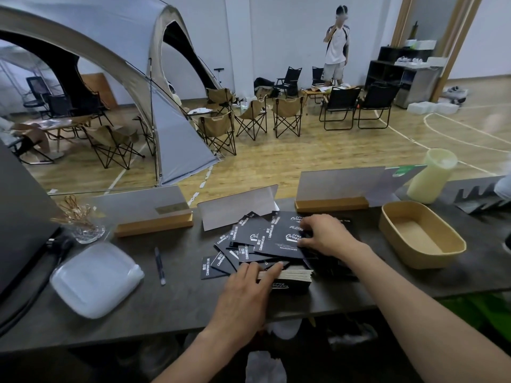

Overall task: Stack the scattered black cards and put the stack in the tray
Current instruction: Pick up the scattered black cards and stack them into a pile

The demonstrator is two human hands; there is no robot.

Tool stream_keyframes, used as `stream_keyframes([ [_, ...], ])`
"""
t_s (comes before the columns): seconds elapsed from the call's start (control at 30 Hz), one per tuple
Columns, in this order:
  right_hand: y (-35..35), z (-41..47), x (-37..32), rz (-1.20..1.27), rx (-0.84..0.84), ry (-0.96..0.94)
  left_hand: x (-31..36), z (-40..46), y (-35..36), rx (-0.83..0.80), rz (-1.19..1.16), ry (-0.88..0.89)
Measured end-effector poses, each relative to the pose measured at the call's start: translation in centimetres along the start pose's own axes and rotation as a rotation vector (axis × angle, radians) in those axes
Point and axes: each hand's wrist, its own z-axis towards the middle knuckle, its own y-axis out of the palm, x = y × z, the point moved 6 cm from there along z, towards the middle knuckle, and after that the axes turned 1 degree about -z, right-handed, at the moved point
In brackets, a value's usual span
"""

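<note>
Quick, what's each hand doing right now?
Left hand: open, fingers resting on the card stack.
Right hand: fingers curled, gathering the scattered cards.

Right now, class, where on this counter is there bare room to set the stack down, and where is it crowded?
Bare counter lies between the pen and the loose cards, and along the near edge beside the white lid. The tray holds nothing. It is crowded mid-counter, where the left hand steadies the stack and the right hand gathers cards.
</note>
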Motion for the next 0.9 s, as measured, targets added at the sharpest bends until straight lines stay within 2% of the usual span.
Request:
stream_keyframes([
  [0.13, -0.5, 0.4, 0.7, 0.199, 0.077, 0.065, 0.2, 0.0, 0.2, -0.035, 0.022, 0.030],
  [0.23, -2.3, -1.0, 0.9, 0.503, 0.197, 0.059, -0.1, -0.1, 0.2, -0.015, -0.016, 0.012],
  [0.3, -2.9, -2.9, -0.6, 0.665, 0.076, -0.046, 0.0, -0.2, 0.1, 0.007, -0.020, 0.019],
  [0.43, -0.1, -5.8, -3.0, 0.514, -0.293, -0.239, 0.3, -0.4, 0.1, 0.034, -0.027, 0.005],
  [0.53, 0.8, -6.1, -3.0, 0.558, -0.425, -0.240, -0.1, -0.1, 0.7, -0.011, -0.033, 0.009],
  [0.57, 0.7, -5.8, -2.9, 0.619, -0.403, -0.212, -0.2, 0.0, 0.8, -0.022, -0.020, 0.020],
  [0.63, -0.3, -4.6, -2.2, 0.613, -0.190, -0.163, -0.2, 0.3, 0.4, -0.016, 0.011, 0.028],
  [0.7, -0.7, -3.5, -2.0, 0.263, 0.011, -0.152, -0.1, 0.4, -0.1, -0.006, 0.023, 0.022],
  [0.73, -0.3, -3.3, -2.4, 0.097, 0.018, -0.169, -0.1, 0.3, -0.3, -0.005, 0.022, 0.020],
  [0.8, 0.7, -2.7, -3.0, -0.055, -0.006, -0.220, -0.1, 0.2, -0.5, -0.002, 0.009, 0.018],
  [0.9, 0.1, -2.8, -3.5, -0.004, 0.103, -0.269, -0.4, -0.1, -0.6, 0.018, -0.023, 0.018],
])
